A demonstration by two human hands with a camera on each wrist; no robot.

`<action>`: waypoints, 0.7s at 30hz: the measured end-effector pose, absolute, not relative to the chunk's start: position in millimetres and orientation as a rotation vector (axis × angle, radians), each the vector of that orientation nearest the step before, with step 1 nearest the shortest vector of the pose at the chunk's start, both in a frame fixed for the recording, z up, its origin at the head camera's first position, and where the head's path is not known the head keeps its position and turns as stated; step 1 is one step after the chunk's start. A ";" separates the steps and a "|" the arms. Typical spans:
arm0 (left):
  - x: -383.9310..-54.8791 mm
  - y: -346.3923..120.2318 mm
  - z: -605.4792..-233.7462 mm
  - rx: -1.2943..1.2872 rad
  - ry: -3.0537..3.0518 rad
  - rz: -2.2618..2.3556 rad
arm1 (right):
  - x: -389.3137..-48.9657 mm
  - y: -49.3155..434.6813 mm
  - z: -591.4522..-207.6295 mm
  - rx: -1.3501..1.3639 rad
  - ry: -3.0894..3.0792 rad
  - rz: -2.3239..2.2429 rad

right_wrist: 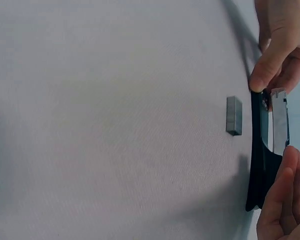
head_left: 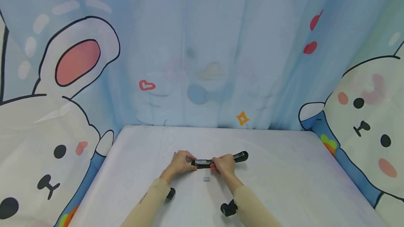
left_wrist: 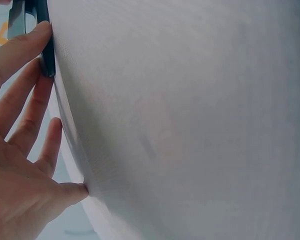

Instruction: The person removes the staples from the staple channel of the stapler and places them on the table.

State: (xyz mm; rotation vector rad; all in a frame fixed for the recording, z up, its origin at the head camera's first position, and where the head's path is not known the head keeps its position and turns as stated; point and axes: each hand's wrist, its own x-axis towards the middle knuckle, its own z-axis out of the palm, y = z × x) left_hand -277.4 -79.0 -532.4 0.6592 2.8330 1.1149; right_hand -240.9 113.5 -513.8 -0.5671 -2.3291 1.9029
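Observation:
A black stapler (head_left: 202, 166) lies across the table with its top cover (head_left: 241, 156) swung open to the right, baring the silvery staple channel (right_wrist: 279, 122). My left hand (head_left: 181, 163) pinches the stapler's left end between thumb and fingers; in the left wrist view, part of the stapler (left_wrist: 48, 57) shows at those fingertips. Around the middle, near the hinge side, my right hand (head_left: 225, 165) holds it with bent fingers, partly hiding the body. A small grey block of staples (right_wrist: 234, 116) rests on the table just in front of the stapler, touched by neither hand.
The white-covered table (head_left: 284, 171) reaches back to a blue curtain (head_left: 208, 45) printed with cartoon figures. Black wrist devices (head_left: 229, 208) sit under both forearms, close to the tabletop.

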 end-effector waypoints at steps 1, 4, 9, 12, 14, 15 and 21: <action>-277.0 -79.2 -533.0 0.657 2.834 1.115 | -240.4 113.7 -514.2 -0.559 -2.338 1.881; -276.6 -79.5 -534.3 0.662 2.842 1.115 | -239.4 114.0 -514.5 -0.546 -2.362 1.819; -277.3 -79.8 -536.2 0.654 2.851 1.088 | -236.6 114.6 -514.3 -0.548 -2.410 1.754; -278.3 -80.2 -535.8 0.642 2.853 1.094 | -237.1 114.3 -515.3 -0.528 -2.412 1.772; -278.9 -80.3 -534.6 0.638 2.849 1.105 | -238.1 113.7 -515.8 -0.519 -2.398 1.795; -279.0 -80.2 -534.2 0.640 2.846 1.106 | -238.5 113.5 -516.1 -0.515 -2.393 1.800; -278.9 -78.7 -533.8 0.645 2.838 1.100 | -237.5 116.1 -514.7 -0.516 -2.377 1.680</action>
